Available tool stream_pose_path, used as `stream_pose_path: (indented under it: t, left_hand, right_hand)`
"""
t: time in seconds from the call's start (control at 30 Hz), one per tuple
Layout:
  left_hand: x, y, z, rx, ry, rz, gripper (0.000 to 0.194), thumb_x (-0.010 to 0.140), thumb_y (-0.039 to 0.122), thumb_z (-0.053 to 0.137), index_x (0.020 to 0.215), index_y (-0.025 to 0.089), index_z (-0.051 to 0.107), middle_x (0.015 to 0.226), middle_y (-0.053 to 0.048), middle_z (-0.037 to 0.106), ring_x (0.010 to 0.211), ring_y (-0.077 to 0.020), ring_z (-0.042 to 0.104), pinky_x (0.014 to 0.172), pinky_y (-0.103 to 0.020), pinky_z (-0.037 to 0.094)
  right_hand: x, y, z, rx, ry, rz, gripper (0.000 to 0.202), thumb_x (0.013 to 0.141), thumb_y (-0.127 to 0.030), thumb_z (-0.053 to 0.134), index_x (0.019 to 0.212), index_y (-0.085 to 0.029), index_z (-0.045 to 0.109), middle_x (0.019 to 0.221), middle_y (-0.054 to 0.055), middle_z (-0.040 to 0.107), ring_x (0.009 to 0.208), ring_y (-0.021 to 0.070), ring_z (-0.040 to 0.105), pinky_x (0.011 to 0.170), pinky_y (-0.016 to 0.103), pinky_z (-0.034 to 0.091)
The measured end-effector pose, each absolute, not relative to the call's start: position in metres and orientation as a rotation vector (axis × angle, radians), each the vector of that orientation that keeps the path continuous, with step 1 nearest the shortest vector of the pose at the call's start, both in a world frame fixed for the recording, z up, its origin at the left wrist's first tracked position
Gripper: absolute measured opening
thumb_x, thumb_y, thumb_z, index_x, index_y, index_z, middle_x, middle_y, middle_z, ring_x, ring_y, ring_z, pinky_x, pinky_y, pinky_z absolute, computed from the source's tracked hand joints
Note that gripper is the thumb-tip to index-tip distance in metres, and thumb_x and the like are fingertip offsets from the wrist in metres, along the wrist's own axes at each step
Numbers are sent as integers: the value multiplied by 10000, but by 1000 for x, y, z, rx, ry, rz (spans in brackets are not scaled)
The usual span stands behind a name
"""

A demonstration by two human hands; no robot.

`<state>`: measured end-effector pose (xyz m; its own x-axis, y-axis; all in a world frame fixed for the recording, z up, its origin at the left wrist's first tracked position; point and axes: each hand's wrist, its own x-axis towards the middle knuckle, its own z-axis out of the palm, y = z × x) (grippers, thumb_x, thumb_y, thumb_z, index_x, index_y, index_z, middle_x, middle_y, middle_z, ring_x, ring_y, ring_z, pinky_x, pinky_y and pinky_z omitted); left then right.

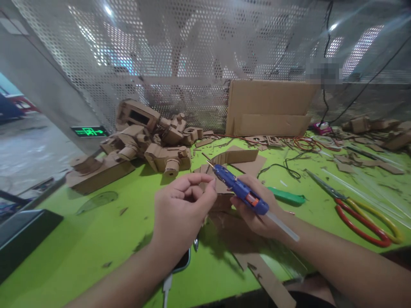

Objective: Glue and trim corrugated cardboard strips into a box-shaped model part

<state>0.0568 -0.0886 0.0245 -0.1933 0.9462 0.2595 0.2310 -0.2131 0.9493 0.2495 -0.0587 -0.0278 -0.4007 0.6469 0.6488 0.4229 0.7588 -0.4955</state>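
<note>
- Dark tray or box [25, 233]: sits at the left edge of the green tabletop [105, 239], partly out of view.
- Cardboard model parts [141, 141]: a heap of boxy pieces stands toward the far left corner, resting on a flat cardboard slab [99, 173].
- Left hand [183, 209]: raised above the middle of the tabletop, near the front edge. Its fingers [197, 182] are curled in, thumb and forefinger pinched together; whether anything is between them cannot be told. A phone [183, 261] lies under the wrist, with a white cable running to the front edge.
- Cardboard pieces [237, 160]: flat and curved offcuts lie just behind both hands; further brown sheet lies beneath them, reaching to the front edge.
- Blue glue gun [240, 190]: held in the right hand [257, 211], whose fingers are closed around its body. The metal nozzle points up and left, ending just beside the left fingertips. A clear glue stick [282, 226] juts from the rear, over the right wrist.
- Green-handled tool [287, 196]: lies on the tabletop just right of the right hand.
- Large cardboard sheet [269, 107]: stands upright at the far edge against the perforated metal screen [160, 51].
- Scissors [359, 214]: red and yellow handles, lying toward the right edge, blades pointing to the far side.
- Cardboard scraps and wires [353, 149]: scattered across the far right corner.
</note>
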Motion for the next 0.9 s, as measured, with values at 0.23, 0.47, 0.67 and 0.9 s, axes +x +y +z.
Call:
stream_pose_path:
  t: [0.23, 0.47, 0.67, 0.9]
  left_hand:
    - [52, -82, 17, 1537, 1396, 1460, 179, 829, 341, 788, 897, 177, 809, 455, 75, 538, 391, -68, 404, 387, -179, 332]
    - [53, -84, 16, 1545, 1412, 1426, 157, 847, 317, 768, 908, 182, 819, 481, 80, 513, 428, -67, 413, 415, -168, 347]
    - [48, -81, 12, 1628, 1359, 1428, 115, 858, 275, 739, 831, 180, 798, 504, 64, 533, 451, -68, 433, 418, -162, 332]
    - [48, -79, 8, 1690, 1344, 1478, 95, 847, 234, 719, 785, 184, 771, 506, 62, 531, 457, -69, 432, 430, -156, 339]
  right_hand:
    - [248, -57, -27, -783, -2060, 236, 254, 1010, -274, 613, 1246, -258, 521, 1032, 81, 683, 902, 239, 677, 796, 373, 598]
    - [256, -51, -39, -744, -2128, 211, 434, 934, -115, 631, 1327, -259, 513, 1167, 109, 678, 1057, 268, 671, 936, 426, 595]
    - [260, -52, -39, -704, -2191, 212, 519, 926, -209, 717, 1382, -246, 473, 1235, 155, 649, 1139, 313, 647, 972, 472, 597]
    - [261, -54, -31, -702, -2237, 182, 526, 900, -202, 739, 1356, -202, 476, 1221, 175, 646, 1120, 311, 648, 958, 449, 600]
